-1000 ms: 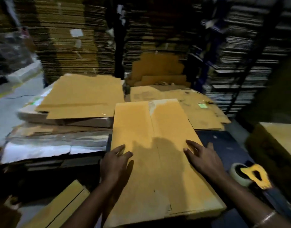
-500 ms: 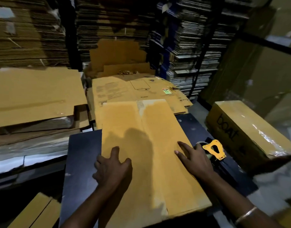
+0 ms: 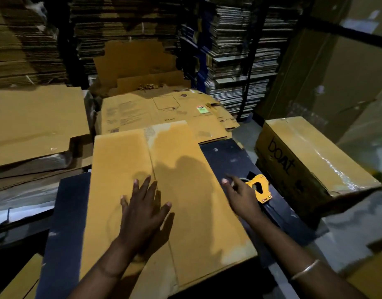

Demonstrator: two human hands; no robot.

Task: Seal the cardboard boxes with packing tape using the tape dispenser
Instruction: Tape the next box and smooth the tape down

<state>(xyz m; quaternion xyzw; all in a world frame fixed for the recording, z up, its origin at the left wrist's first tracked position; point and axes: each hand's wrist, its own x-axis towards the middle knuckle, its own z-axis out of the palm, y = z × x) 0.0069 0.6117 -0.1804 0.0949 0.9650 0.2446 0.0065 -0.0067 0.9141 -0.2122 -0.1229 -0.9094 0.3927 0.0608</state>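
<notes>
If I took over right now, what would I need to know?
Left hand: open, pressing flat on the box by its centre seam.
Right hand: open, holding nothing, at the box's right edge next to the yellow tape dispenser on the dark table.
Done: flaps closed.
Left: no tape visible on the seam; pick up the dispenser and tape it.

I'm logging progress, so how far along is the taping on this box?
Done: the flaps of the cardboard box are folded shut, and the left hand presses flat beside the centre seam. In hand: the right hand is open at the yellow tape dispenser, not gripping it. Left: no tape shows along the seam, so sealing hasn't begun.
</notes>
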